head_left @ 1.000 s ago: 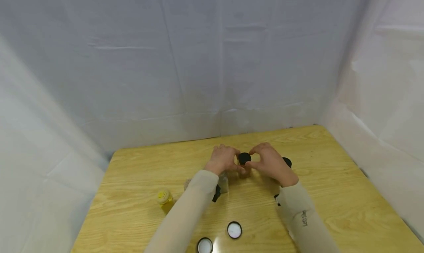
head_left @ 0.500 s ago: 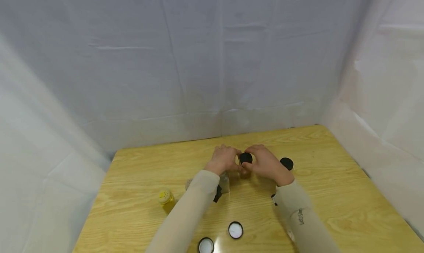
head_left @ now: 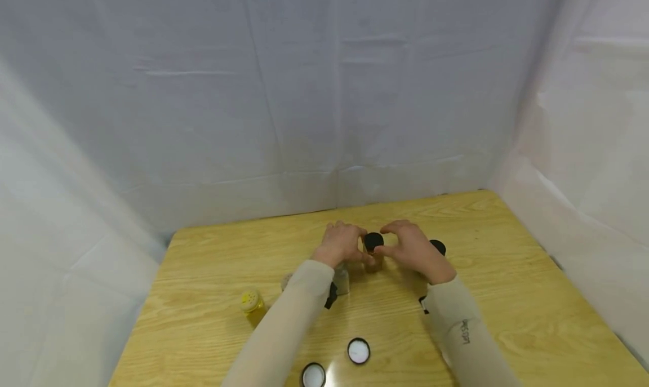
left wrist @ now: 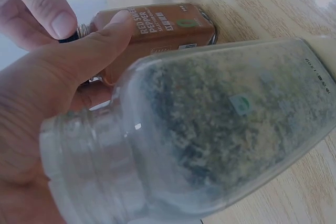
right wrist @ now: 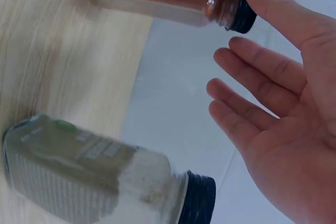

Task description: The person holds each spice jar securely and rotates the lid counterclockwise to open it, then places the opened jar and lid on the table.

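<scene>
A jar of red sweet pepper powder (left wrist: 163, 30) stands on the wooden table with a black cap (head_left: 374, 240) on its neck. My left hand (head_left: 342, 245) grips it, thumb along the shoulder in the left wrist view. Around the cap's other side is my right hand (head_left: 412, 250), thumb at the cap's edge and the other fingers straight and apart from it. An uncapped clear jar of dried green herbs (left wrist: 210, 124) stands just in front of my left hand. Close by my right hand is a black-capped jar of pale green-brown seasoning (right wrist: 68, 171), partly behind that hand in the head view.
A yellow-topped shaker (head_left: 253, 307) stands left of my left sleeve, which partly covers another light-topped container (head_left: 286, 281). Two black caps lie inside-up near the front, one cap (head_left: 358, 351) farther back than the other cap (head_left: 313, 376). White sheeting (head_left: 304, 94) encloses the table.
My right hand closed in around the cap half a second ago, and its fingers have since spread and drawn back to the right. My left hand keeps its hold on the jar.
</scene>
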The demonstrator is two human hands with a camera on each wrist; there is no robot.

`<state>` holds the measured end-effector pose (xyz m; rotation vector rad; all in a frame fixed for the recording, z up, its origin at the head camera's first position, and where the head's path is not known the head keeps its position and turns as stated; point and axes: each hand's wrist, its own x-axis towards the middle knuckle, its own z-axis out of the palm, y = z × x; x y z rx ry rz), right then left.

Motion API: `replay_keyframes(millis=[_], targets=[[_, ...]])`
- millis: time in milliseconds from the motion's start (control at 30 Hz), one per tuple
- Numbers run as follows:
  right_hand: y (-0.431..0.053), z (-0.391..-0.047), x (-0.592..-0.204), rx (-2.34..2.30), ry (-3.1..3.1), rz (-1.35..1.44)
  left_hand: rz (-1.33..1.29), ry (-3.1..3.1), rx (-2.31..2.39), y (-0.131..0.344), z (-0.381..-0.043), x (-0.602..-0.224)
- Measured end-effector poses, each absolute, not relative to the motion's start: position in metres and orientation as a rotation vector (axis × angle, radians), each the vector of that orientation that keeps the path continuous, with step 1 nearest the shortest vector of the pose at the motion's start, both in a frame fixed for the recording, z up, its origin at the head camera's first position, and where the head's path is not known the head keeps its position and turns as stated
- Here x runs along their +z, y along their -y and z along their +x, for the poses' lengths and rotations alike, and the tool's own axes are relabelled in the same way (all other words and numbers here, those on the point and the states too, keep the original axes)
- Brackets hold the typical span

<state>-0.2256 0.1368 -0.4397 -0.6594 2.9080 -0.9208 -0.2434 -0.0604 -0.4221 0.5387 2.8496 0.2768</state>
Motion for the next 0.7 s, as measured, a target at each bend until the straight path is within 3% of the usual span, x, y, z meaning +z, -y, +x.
replay_keyframes(millis=[700], targets=[[-0.126, -0.225, -0.442, -0.862, -2.946, -0.735, 0.555, -2.854, 0.242, 0.055, -0.243, -0.423]])
